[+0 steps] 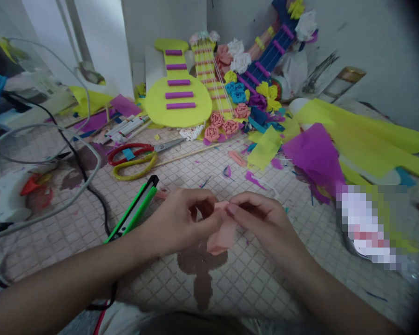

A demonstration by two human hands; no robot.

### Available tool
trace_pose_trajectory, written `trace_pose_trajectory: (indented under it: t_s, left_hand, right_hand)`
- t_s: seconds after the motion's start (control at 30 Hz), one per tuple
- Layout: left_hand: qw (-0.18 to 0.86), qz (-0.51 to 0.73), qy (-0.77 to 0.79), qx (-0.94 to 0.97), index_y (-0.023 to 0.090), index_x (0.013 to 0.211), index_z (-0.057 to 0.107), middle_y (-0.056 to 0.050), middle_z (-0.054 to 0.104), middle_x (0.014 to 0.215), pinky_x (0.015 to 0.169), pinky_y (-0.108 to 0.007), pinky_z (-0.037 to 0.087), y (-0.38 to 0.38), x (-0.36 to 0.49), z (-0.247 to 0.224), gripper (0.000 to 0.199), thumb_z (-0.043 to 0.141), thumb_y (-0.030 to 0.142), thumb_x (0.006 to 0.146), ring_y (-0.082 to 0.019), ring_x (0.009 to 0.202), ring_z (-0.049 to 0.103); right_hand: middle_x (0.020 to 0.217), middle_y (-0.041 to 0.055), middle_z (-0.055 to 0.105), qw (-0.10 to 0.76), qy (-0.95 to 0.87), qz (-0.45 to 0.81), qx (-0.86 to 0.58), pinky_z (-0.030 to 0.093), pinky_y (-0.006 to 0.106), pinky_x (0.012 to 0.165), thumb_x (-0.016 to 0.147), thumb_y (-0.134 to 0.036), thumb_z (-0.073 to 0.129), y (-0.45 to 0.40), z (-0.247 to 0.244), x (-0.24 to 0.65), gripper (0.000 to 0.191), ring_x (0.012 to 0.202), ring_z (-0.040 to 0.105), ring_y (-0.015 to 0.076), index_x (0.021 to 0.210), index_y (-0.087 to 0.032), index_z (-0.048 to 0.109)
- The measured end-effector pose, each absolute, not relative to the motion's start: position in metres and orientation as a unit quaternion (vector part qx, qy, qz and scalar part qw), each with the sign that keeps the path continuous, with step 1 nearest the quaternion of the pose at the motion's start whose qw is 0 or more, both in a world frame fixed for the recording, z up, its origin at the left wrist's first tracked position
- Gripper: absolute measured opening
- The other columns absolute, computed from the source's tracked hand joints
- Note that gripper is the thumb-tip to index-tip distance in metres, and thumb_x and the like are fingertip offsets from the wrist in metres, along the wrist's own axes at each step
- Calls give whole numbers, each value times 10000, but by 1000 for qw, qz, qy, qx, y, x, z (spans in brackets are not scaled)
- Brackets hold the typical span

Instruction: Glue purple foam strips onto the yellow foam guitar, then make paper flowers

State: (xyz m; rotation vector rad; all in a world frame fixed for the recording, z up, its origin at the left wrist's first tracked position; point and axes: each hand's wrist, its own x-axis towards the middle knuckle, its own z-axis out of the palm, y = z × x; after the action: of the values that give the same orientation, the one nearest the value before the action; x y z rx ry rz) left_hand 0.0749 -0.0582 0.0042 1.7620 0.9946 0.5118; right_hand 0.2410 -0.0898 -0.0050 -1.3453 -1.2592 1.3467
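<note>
A small strip of peach paper (pixel 221 237) hangs between my two hands, its upper edge pinched and its lower end loose above the tabletop. My left hand (pixel 192 221) holds the paper's left side between thumb and fingers. On the other side, the thumb and index finger of my right hand (pixel 258 216) close on the top right corner. A green and black box cutter (pixel 134 211) lies beside my left wrist. Beyond it are scissors (pixel 139 160) with one red and one yellow handle. Small paper scraps (pixel 254 179) are scattered past my fingers.
A yellow paper guitar (pixel 178 104) and decorated instruments with paper flowers (pixel 230 125) stand at the back. A glue gun (pixel 12 195) with looping cables lies left. Purple paper (pixel 316 153) and yellow sheets (pixel 370 135) lie right, near a pixelated item.
</note>
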Motion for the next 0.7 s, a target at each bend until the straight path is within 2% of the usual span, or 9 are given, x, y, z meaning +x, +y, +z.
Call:
trace_pose_trajectory:
  t_s: [0.13,0.3,0.47,0.57,0.7]
  left_hand:
    - [506,308,399,700,153,769,514,14,548,680,561,-206,422,-58,75,1,116,536,265,793,-93,620,508]
    - [510,322,370,707,150,785,526,-19,582,786,631,-238,458,-59,75,-1,68,544,214,791,-114,709,548]
    - [532,315,338,710,141,820,565,-33,595,802,677,-261,454,-58,73,0,85,514,209,810,-132,753,555]
    - [553,314,339,694,144,834,581,-31,599,798,664,-249,447,-57,72,1,140,478,238,840,-129,751,554]
    - [561,314,353,680,144,820,593,-20,602,765,639,-225,446,-58,74,2,115,509,223,822,-116,723,555]
  right_hand:
    - [605,-24,585,415,-483,551,-540,409,198,482,727,-297,634,-90,-5,241,117,550,514,86,666,-197,635]
    - [613,-23,591,415,-465,568,-537,414,201,497,727,-294,637,-90,-5,240,104,558,515,84,681,-201,647]
    - [624,-15,596,416,-459,570,-540,417,208,504,722,-301,637,-90,-5,240,115,571,518,89,675,-197,649]
    - [613,-18,588,423,-455,575,-533,413,205,494,719,-311,647,-90,-6,240,118,564,511,89,677,-201,647]
    - [632,-18,605,432,-454,574,-528,429,205,508,719,-294,650,-90,-7,241,90,585,526,92,680,-213,652]
